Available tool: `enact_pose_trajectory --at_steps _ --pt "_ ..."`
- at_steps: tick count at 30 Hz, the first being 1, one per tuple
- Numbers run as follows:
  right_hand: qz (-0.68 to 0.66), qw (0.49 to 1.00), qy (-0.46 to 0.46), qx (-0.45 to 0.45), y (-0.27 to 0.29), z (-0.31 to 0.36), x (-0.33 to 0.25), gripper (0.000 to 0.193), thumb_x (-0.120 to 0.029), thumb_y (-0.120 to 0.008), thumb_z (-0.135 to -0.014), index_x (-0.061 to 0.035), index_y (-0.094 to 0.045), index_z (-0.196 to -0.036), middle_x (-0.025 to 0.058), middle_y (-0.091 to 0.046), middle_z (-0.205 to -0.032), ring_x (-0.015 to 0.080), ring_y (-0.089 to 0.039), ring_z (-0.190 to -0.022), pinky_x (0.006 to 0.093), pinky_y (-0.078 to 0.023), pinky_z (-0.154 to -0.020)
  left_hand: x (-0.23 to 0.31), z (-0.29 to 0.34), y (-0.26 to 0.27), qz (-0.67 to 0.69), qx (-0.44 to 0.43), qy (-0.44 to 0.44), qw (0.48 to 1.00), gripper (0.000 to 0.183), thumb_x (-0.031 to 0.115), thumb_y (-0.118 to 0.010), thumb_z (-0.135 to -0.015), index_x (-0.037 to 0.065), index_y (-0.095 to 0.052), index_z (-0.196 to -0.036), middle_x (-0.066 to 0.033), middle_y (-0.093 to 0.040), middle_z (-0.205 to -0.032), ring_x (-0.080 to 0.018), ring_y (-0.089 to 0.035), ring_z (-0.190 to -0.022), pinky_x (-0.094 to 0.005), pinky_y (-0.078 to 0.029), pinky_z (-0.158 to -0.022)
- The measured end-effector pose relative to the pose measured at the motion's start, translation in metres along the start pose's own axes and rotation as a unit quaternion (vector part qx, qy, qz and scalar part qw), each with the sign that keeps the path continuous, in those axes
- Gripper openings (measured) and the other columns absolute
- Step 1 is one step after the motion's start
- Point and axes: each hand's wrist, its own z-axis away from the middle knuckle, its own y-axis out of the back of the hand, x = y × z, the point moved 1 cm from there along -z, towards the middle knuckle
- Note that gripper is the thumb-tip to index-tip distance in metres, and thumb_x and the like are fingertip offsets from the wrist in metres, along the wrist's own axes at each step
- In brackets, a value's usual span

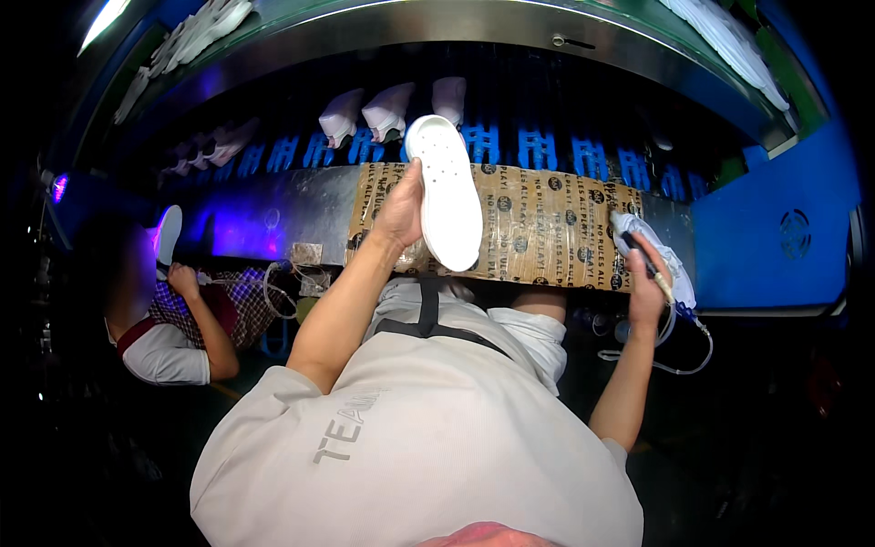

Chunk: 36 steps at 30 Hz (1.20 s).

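A white shoe sole [453,214], with small holes toward its far end, stands out over the bench in front of me. My left hand [401,211] is closed around its left edge, thumb on the near face. Over at the right, my right hand [647,290] grips a slim pen-like tool [640,252] with a dark body and a pale rear end. A thin clear hose appears to run from near that end. Beneath and beside the tool lies a crumpled white cloth-like item [674,264]; its exact kind is unclear.
Printed brown cardboard [529,228] covers the metal bench middle. Behind it runs a row of blue holders [536,146], with pale shoe uppers [387,111] among them. A metal shelf [456,29] arches above. At left, a co-worker [173,337] holds another sole [168,232].
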Motion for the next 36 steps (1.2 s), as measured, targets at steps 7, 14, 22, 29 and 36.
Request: enact_pose_trajectory --at_steps 7,14,22,29,36 --pt "-0.235 0.968 -0.021 -0.086 -0.125 0.021 -0.053 0.026 0.0 -0.071 -0.09 0.0013 -0.073 -0.115 0.0055 -0.072 -0.101 0.0087 -0.064 -0.084 0.0211 -0.051 -0.074 -0.042 0.015 -0.002 0.083 -0.045 0.123 0.988 0.078 0.061 -0.005 -0.107 0.007 -0.038 -0.154 -0.018 -0.06 -0.138 -0.0335 -0.063 -0.124 -0.0466 -0.055 -0.106" --pt "-0.14 0.983 0.008 -0.121 -0.179 0.002 -0.081 0.025 -0.004 -0.071 -0.09 0.0002 -0.074 -0.115 0.008 -0.076 -0.095 0.0102 -0.068 -0.083 0.0235 -0.054 -0.074 -0.049 0.015 0.006 0.107 -0.055 0.117 0.986 0.079 0.061 -0.005 -0.107 0.006 -0.041 -0.151 -0.0173 -0.061 -0.134 -0.0304 -0.063 -0.123 -0.0467 -0.054 -0.105" --pt "-0.023 0.985 0.124 -0.117 -0.209 -0.01 -0.087 0.027 -0.002 -0.074 -0.087 -0.0015 -0.075 -0.114 0.0112 -0.075 -0.099 0.0166 -0.07 -0.084 0.0286 -0.055 -0.074 -0.057 0.011 0.009 0.118 -0.053 0.106 0.986 0.072 0.058 -0.008 -0.109 0.009 -0.038 -0.152 -0.0138 -0.057 -0.141 -0.0252 -0.06 -0.127 -0.0426 -0.052 -0.108" --pt "-0.2 0.947 0.043 -0.247 -0.199 -0.011 -0.081 0.03 -0.005 -0.075 -0.087 -0.0052 -0.077 -0.117 0.0098 -0.074 -0.098 0.0152 -0.068 -0.086 0.0272 -0.054 -0.073 -0.047 0.008 0.017 0.134 -0.054 0.119 0.982 0.075 0.06 -0.009 -0.108 0.008 -0.039 -0.153 -0.0131 -0.055 -0.144 -0.0262 -0.057 -0.132 -0.0435 -0.049 -0.111" --pt "-0.011 0.933 0.198 -0.3 -0.198 -0.011 -0.101 0.032 -0.004 -0.077 -0.084 -0.0074 -0.078 -0.115 0.0106 -0.073 -0.095 0.0213 -0.068 -0.086 0.0334 -0.054 -0.078 -0.037 0.007 0.013 0.163 -0.017 0.076 0.984 0.073 0.062 -0.017 -0.107 0.01 -0.044 -0.15 -0.0131 -0.058 -0.141 -0.0284 -0.059 -0.129 -0.0454 -0.052 -0.108"
